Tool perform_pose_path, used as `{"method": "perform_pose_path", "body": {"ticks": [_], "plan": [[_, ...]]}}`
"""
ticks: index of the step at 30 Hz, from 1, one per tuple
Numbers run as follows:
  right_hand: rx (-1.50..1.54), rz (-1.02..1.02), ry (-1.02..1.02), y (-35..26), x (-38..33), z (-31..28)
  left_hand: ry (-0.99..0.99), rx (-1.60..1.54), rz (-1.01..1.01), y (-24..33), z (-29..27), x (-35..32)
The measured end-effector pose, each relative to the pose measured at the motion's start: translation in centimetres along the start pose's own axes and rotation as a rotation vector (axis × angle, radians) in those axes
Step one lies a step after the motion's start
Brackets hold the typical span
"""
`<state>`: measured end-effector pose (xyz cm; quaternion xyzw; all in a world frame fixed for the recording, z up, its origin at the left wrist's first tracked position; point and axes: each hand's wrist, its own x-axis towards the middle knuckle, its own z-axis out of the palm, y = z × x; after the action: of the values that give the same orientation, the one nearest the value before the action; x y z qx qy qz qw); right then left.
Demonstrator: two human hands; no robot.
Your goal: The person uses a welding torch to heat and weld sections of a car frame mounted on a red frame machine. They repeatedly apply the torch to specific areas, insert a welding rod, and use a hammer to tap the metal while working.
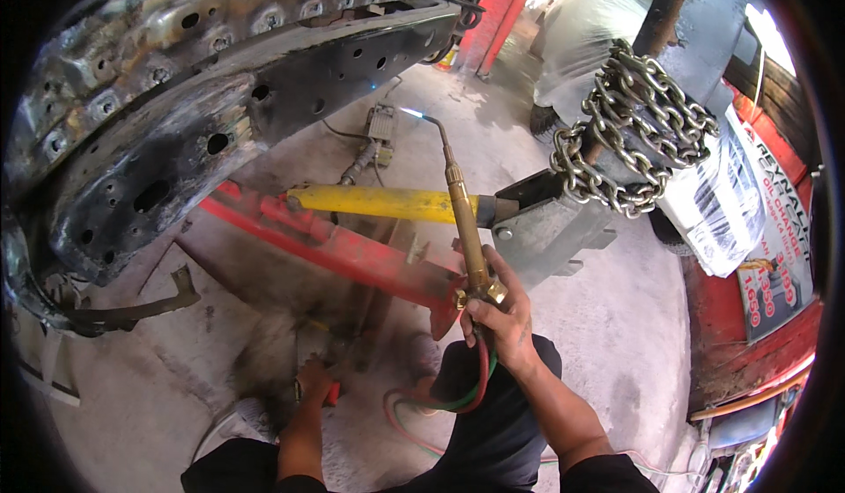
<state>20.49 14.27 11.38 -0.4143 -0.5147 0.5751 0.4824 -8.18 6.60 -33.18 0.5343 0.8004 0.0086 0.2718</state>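
My right hand (509,321) is closed around the lower end of a brass gas torch (464,220), near its valve knobs. The torch points up and slightly left, and a short blue-white flame (412,113) burns at its bent tip. A red hose and a green hose (482,370) hang from its base, looping past my knee. Low on the left, my left hand (312,378) is closed on a red-handled tool (333,394), whose far end is hard to make out. Up and left of the flame, apart from it, runs a black metal vehicle frame rail (308,88) with round holes.
A yellow hydraulic ram (378,201) lies across a red steel beam (352,260) before me. Heavy chain (634,132) wraps a grey post at right. A plastic-covered bulk (590,35) stands behind. A bent metal strip (141,312) lies at left, and a printed sign (775,238) leans far right.
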Motion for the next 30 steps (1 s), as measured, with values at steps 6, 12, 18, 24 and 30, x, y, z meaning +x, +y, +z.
{"method": "perform_pose_path", "body": {"ticks": [6,12,18,24,30], "plan": [[0.068,-0.007,0.042,-1.1,-0.8,1.0,0.064,-0.042,0.079,-1.7,-4.0,0.3],[0.078,-0.042,0.054,-1.3,-2.2,0.8,-0.007,0.135,0.247,0.4,-16.3,-3.0],[0.055,-0.074,0.11,-1.1,-3.0,1.1,0.039,-0.055,0.419,2.0,-25.2,-9.1],[0.196,-0.099,0.02,-1.8,-5.3,0.4,0.14,-0.673,0.443,6.2,-33.5,-20.6],[0.237,-0.208,-0.226,-4.9,-7.3,-0.1,0.507,-0.754,0.591,8.3,-36.2,-28.7]]}}
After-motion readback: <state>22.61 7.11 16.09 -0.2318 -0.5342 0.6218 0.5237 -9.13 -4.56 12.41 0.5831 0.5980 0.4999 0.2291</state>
